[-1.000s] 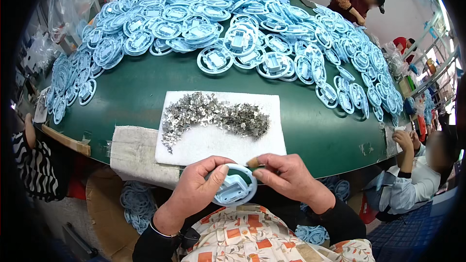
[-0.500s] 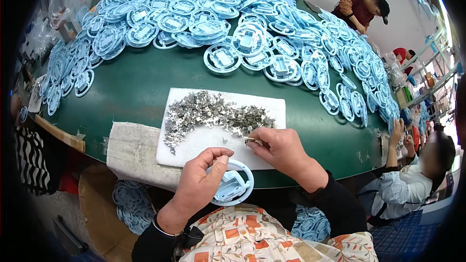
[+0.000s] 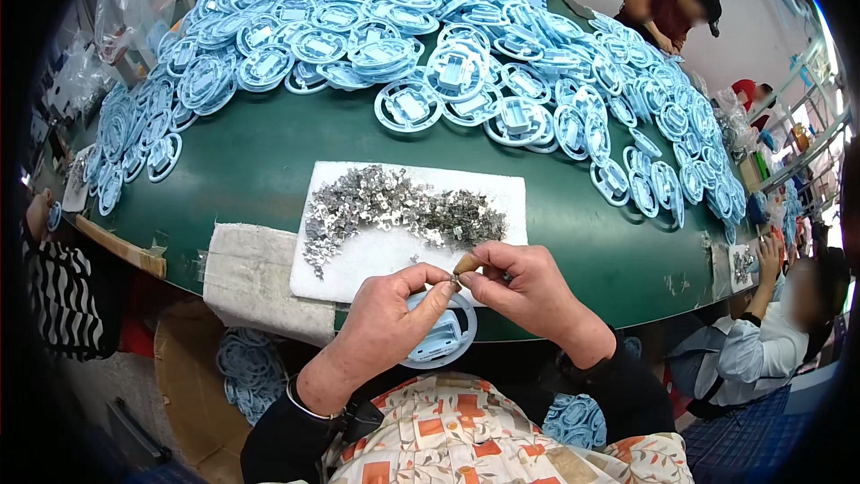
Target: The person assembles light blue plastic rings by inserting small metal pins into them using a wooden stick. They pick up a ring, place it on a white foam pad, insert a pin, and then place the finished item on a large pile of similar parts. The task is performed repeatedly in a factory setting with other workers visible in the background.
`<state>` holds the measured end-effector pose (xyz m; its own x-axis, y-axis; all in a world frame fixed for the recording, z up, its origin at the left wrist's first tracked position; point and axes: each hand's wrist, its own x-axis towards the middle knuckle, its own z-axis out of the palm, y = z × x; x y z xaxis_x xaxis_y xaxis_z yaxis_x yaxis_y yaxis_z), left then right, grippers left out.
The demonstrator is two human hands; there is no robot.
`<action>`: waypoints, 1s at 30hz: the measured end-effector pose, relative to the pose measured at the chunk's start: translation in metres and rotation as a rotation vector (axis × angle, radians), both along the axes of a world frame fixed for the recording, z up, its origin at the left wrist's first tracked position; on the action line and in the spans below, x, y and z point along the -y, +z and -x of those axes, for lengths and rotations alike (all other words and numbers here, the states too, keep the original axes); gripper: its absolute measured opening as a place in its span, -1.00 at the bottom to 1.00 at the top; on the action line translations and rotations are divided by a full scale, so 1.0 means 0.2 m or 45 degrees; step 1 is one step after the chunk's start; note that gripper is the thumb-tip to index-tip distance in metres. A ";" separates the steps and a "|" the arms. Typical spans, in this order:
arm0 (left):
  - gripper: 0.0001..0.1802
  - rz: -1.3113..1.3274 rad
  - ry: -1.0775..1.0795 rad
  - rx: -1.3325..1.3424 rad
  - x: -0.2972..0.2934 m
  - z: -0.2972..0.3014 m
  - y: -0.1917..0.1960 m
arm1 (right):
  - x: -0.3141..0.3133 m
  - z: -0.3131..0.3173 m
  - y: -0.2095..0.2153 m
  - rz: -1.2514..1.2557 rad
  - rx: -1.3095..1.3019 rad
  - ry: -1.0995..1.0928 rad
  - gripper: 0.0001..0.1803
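My left hand (image 3: 387, 315) is closed above a light blue round plastic frame (image 3: 435, 341), which has a box-shaped middle. Its lower fingers are hidden, but the frame hangs beneath them, over my lap. The left thumb and index finger meet the fingertips of my right hand (image 3: 528, 285), which is closed in a pinch. At the meeting point a tiny metal piece (image 3: 455, 280) shows, mostly covered by fingers. A tan tip (image 3: 467, 263) shows at the right fingers; I cannot tell what it is. Just beyond lies a heap of small silvery metal clips (image 3: 385, 202) on a white foam board (image 3: 358, 269).
Many more blue frames (image 3: 408, 106) are piled across the far side of the green table (image 3: 260, 161). A worn pale pad (image 3: 255, 278) lies left of the board. A carton (image 3: 193, 376) with blue frames stands below left. Co-workers (image 3: 761, 332) are at the right and back.
My right hand has come from the clips toward my left hand, and their fingertips now meet. The left hand has shifted slightly right, and the blue frame is now more covered.
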<state>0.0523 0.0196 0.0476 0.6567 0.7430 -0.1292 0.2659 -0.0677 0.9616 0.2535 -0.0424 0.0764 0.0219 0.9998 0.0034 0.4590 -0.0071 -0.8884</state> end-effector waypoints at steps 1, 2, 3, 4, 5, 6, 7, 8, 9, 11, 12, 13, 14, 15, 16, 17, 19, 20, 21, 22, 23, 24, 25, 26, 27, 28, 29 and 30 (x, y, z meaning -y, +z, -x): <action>-0.74 0.005 -0.022 -0.029 0.00 0.00 0.03 | 0.00 -0.01 0.00 0.019 0.013 0.039 -0.88; -0.74 0.010 -0.044 -0.058 0.00 -0.01 0.04 | 0.00 -0.01 0.01 0.037 0.025 0.078 -0.88; -0.74 0.010 -0.072 -0.075 0.00 -0.01 0.04 | 0.00 -0.01 0.02 0.094 0.007 0.068 -0.89; -0.75 0.005 -0.095 -0.088 0.00 -0.01 0.04 | 0.00 -0.01 0.02 0.099 -0.003 0.057 -0.89; -0.75 0.000 -0.117 -0.101 0.00 -0.01 0.04 | 0.00 -0.02 0.00 0.104 -0.013 0.046 -0.90; -0.75 0.054 -0.061 -0.013 0.01 -0.01 0.01 | 0.00 -0.02 -0.01 0.109 -0.023 0.035 -0.90; -0.74 0.101 -0.001 0.080 0.03 0.00 -0.01 | 0.01 -0.02 -0.02 0.099 -0.140 -0.013 -0.90; -0.74 0.146 0.058 0.174 0.03 0.00 -0.02 | 0.02 -0.02 -0.03 0.052 -0.126 -0.053 -0.90; -0.70 0.273 0.053 0.200 0.02 0.02 0.00 | 0.04 -0.03 -0.04 0.006 -0.113 -0.092 -0.91; -0.68 0.289 0.159 0.263 0.02 0.03 -0.05 | 0.08 -0.02 -0.04 0.000 -0.101 -0.136 -0.98; -0.67 0.297 0.213 0.294 0.02 0.03 -0.08 | 0.09 0.00 -0.05 -0.023 -0.084 -0.136 -0.98; -0.64 0.288 0.208 0.260 0.02 0.03 -0.10 | 0.11 0.00 -0.08 -0.042 -0.065 -0.142 -0.98; -0.65 0.262 0.223 0.250 0.03 0.03 -0.11 | 0.13 0.01 -0.10 -0.061 -0.046 -0.148 -0.97; -0.65 0.235 0.238 0.239 0.03 0.03 -0.13 | 0.13 0.02 -0.12 -0.100 0.015 -0.138 -0.96; -0.65 0.210 0.251 0.228 0.03 0.03 -0.14 | 0.13 0.03 -0.14 -0.121 0.037 -0.148 -0.96; -0.65 0.229 0.258 0.237 0.03 0.02 -0.14 | 0.13 0.04 -0.16 -0.141 0.059 -0.158 -0.95; -0.65 0.270 0.275 0.256 0.04 0.03 -0.14 | 0.12 0.07 -0.20 -0.211 0.093 -0.175 -0.93; -0.65 0.269 0.278 0.251 0.04 0.03 -0.14 | 0.12 0.08 -0.22 -0.220 0.092 -0.182 -0.92; -0.65 0.267 0.280 0.246 0.04 0.03 -0.15 | 0.12 0.09 -0.24 -0.229 0.091 -0.188 -0.92; -0.66 0.265 0.283 0.239 0.03 0.03 -0.15 | 0.11 0.10 -0.25 -0.238 0.089 -0.194 -0.91; -0.66 0.264 0.283 0.235 0.03 0.03 -0.15 | 0.11 0.10 -0.25 -0.244 0.128 -0.182 -0.90; -0.66 0.262 0.282 0.230 0.03 0.03 -0.15 | 0.10 0.11 -0.24 -0.249 0.167 -0.169 -0.89; -0.66 0.259 0.284 0.224 0.04 0.03 -0.14 | 0.09 0.11 -0.24 -0.256 0.204 -0.155 -0.88; -0.66 0.263 0.283 0.215 0.04 0.03 -0.14 | 0.09 0.11 -0.25 -0.282 0.262 -0.143 -0.88; -0.66 0.267 0.281 0.205 0.04 0.03 -0.14 | 0.10 0.11 -0.26 -0.308 0.320 -0.132 -0.87; -0.66 0.271 0.279 0.195 0.04 0.03 -0.14 | 0.10 0.11 -0.26 -0.334 0.377 -0.119 -0.87; -0.66 0.258 0.281 0.185 0.04 0.03 -0.14 | 0.09 0.11 -0.25 -0.362 0.425 -0.108 -0.86; -0.66 0.246 0.283 0.176 0.03 0.03 -0.14 | 0.08 0.12 -0.22 -0.389 0.473 -0.097 -0.86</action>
